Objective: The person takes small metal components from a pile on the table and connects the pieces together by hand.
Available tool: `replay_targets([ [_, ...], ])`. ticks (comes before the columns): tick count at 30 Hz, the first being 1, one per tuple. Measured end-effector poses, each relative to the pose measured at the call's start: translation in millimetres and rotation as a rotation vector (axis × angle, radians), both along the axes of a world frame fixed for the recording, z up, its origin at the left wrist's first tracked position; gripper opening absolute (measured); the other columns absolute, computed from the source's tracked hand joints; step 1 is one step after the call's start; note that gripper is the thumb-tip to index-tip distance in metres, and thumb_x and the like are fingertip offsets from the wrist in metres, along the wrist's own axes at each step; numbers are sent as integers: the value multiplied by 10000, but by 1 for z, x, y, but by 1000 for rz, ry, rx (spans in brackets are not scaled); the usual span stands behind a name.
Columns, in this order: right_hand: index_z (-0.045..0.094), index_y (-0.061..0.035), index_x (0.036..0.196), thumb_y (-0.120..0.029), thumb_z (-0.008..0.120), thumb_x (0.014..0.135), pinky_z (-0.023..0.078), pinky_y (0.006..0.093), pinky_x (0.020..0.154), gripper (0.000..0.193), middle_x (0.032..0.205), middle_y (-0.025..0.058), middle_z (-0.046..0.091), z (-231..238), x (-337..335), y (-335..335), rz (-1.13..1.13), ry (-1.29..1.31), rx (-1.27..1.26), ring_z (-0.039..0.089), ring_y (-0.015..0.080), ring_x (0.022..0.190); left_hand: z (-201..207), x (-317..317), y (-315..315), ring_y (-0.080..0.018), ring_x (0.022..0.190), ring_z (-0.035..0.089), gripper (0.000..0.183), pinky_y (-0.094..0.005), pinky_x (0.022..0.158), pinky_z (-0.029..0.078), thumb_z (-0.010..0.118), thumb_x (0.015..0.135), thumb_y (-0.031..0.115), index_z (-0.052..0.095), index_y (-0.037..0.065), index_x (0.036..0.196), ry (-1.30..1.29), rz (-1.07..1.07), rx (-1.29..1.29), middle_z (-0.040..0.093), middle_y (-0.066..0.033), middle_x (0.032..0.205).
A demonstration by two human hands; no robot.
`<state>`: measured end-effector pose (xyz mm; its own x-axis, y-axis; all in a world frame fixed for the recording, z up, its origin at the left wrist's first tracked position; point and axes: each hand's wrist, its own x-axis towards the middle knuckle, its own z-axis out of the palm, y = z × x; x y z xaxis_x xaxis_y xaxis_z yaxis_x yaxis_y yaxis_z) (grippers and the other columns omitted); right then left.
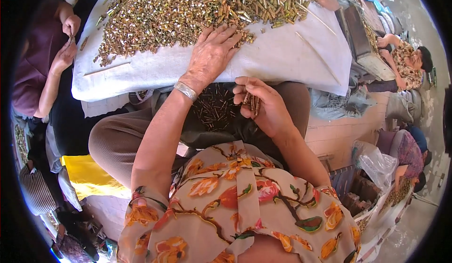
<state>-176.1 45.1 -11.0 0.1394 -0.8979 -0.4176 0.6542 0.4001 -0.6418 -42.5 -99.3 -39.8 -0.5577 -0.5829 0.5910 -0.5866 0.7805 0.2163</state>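
Note:
My left hand [213, 55] lies palm down at the near edge of a big heap of small brass-coloured metal tubes [188, 13]. Its fingers are stretched out over the pieces; whatever is under the palm is hidden. Close to the white cloth's edge, my right hand [267, 106] is curled around several slim metal tubes [254, 104], with thumb and forefinger near each other. More tubes lie loose in a dark lap cloth [214, 107] between my knees. The heap rests on a white cloth-covered table [301, 56].
Thin sticks [318, 58] lie on the cloth at right, another [107, 69] at left. A co-worker's hands [66, 46] pinch something small at the left. Other people sit at right near a wooden box [360, 41] and a clear plastic bag [374, 161]. Yellow cloth [92, 176] hangs lower left.

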Motion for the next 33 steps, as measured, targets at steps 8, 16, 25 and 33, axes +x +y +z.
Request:
replay_targets([
  [8, 518, 41, 1163, -83, 445, 951, 554, 403, 832, 256, 1075, 157, 598, 2, 6, 1, -36, -54, -24, 631, 261, 969, -10, 28, 2, -254, 1095, 575, 266, -363, 962, 445, 583, 788, 42, 665, 66, 1041, 70, -82, 114, 650, -73, 1098],
  [16, 517, 13, 1160, -149, 468, 980, 568, 394, 802, 248, 1107, 156, 596, 4, 13, 3, -49, -31, -16, 628, 262, 1010, 7, -2, 1, -244, 1223, 479, 324, -407, 1026, 377, 638, 826, 163, 633, 124, 1148, -3, -98, 36, 551, -82, 1274],
  [25, 551, -53, 1063, -294, 477, 985, 545, 243, 548, 264, 1009, 81, 633, -1, 9, 3, -47, 57, 43, 641, 170, 943, 29, 4, 53, -334, 1205, 471, 380, -426, 1037, 361, 615, 877, 278, 595, 93, 1208, 338, -148, 454, 500, -156, 1314],
  [33, 591, -117, 922, -340, 504, 975, 264, 159, 440, 246, 758, -56, 547, -4, 20, 7, -111, 200, 12, 418, 6, 576, 24, 3, 77, -347, 1321, 337, 485, -521, 1112, 171, 554, 900, 313, 471, 135, 1343, 155, -85, 334, 389, -171, 1392],
])
